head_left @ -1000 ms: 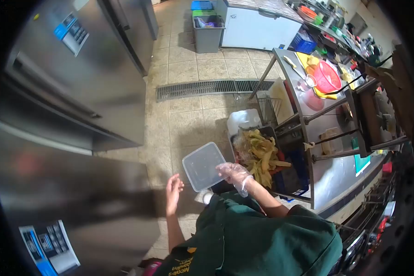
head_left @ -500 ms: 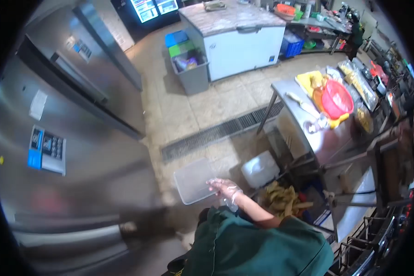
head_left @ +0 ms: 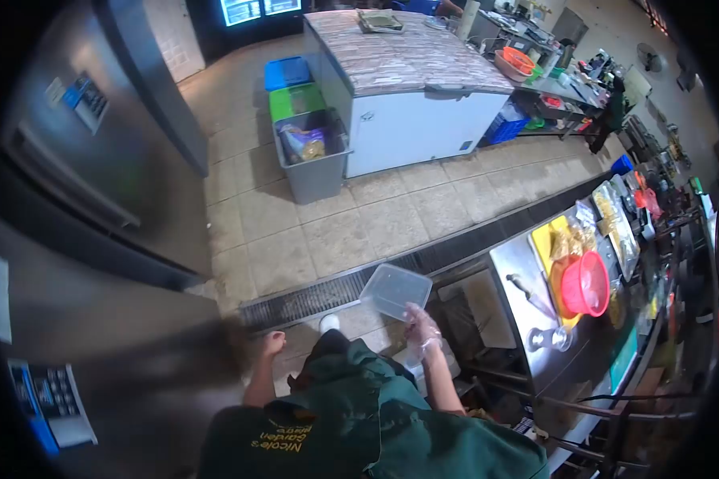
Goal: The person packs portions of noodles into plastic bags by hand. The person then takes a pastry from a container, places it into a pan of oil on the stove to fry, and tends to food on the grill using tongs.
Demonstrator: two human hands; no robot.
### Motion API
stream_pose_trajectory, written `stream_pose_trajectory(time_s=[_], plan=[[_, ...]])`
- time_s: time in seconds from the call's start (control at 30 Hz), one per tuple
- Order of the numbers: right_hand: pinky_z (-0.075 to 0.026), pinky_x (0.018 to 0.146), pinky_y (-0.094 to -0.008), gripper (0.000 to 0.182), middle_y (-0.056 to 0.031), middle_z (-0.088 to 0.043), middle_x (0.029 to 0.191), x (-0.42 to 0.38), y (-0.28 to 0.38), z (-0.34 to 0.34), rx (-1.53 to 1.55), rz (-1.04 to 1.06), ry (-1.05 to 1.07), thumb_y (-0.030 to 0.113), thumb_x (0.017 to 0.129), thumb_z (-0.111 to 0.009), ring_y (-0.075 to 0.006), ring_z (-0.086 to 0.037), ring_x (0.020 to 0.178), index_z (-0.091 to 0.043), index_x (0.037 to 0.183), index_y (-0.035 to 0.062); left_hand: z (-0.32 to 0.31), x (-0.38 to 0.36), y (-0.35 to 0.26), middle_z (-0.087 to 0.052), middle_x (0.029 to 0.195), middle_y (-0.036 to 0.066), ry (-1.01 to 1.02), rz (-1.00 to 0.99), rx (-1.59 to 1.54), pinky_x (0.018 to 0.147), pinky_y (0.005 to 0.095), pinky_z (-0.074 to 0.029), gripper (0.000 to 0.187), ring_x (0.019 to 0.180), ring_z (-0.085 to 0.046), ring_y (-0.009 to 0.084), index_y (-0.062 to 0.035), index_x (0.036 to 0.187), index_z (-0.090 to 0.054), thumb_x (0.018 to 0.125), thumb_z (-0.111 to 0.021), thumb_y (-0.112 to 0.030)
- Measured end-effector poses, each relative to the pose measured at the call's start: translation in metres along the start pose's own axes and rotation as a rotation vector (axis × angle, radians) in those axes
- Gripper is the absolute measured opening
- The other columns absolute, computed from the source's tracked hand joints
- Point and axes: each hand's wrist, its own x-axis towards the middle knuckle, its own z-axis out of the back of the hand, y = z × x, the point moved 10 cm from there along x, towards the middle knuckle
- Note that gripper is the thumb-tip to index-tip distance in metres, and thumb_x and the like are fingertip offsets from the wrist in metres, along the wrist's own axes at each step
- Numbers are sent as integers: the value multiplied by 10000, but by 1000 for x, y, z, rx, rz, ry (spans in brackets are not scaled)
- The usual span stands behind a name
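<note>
My right hand, in a thin clear plastic glove, grips a clear rectangular plastic container by its near right corner. The container has rounded corners, and the floor and drain show through it. My left hand looks bare and hangs low beside the steel fridge, its fingers curled in with nothing visible in them.
A steel table on the right bears a pink basket, a knife and a yellow board. Ahead stand a white chest freezer and a grey bin. A floor drain crosses ahead; steel fridges line the left.
My view has swung so the freezer and table sit differently. My right hand has carried the container forward toward the drain. My left hand has come into view.
</note>
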Motion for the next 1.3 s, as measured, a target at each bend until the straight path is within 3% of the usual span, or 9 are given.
stream_pose_trajectory(time_s=[0.1,0.33,0.5,0.63,0.73,0.87,1.0,1.27,1.3], plan=[[-388,541,-245,352,40,-597,849,9,56,-25,-119,37,-106,353,879,-680,-79,-474,640,-665,1166,150,-34,55,-107,-648,750,69,103,-32,62,523,284,-495,180,597,-612,147,-53,1064,-650,918,-591,-140],[-393,478,-226,253,13,-583,791,114,95,-34,365,45,-355,294,890,-696,-73,-472,561,-652,1076,127,-183,183,-280,-683,899,100,467,-236,35,648,287,-543,262,744,-653,169,-50,1119,-638,859,-617,-30],[-359,464,-236,250,10,-569,737,237,166,-62,418,13,-398,272,874,-707,-89,-434,511,-630,1055,116,-273,176,-413,-682,886,67,647,-228,237,665,275,-535,233,763,-649,122,-50,1162,-641,963,-525,-91],[-349,453,-247,228,15,-565,733,346,269,-83,415,39,-307,270,891,-687,-83,-426,509,-630,1058,124,-260,266,-442,-690,879,53,493,-319,354,681,303,-519,256,767,-653,151,-101,1142,-673,903,-590,-143],[-354,475,-262,281,13,-557,800,394,368,-101,420,116,-278,318,902,-661,-94,-437,561,-628,1118,141,-200,300,-446,-676,910,42,342,175,438,659,311,-506,343,714,-626,171,-81,1149,-661,935,-561,-330],[-370,530,-252,343,-9,-552,853,460,474,-119,345,146,-199,346,909,-654,-102,-441,623,-628,1180,137,-177,356,-527,-660,930,21,237,143,261,665,329,-503,403,796,-637,152,-123,1226,-611,947,-567,-410],[-372,523,-245,340,-15,-558,856,528,550,-128,263,236,-186,353,925,-637,-91,-439,603,-630,1175,122,-238,371,-664,-655,1050,6,459,130,-199,862,345,-474,480,948,-614,128,-152,1236,-598,951,-514,-528],[-375,468,-227,331,-32,-585,800,670,656,-138,266,331,-295,336,952,-618,-75,-440,526,-636,1165,83,-401,432,-1004,-622,1109,60,1193,-96,-517,844,302,-493,613,1020,-591,133,-99,1365,-494,998,-368,-574],[-375,467,-226,323,-36,-590,798,669,671,-139,255,315,-323,327,952,-620,-75,-444,524,-638,1157,78,-408,424,-1061,-616,1099,51,1048,-216,-341,848,301,-485,639,1005,-589,136,-104,1386,-480,988,-379,-592]])
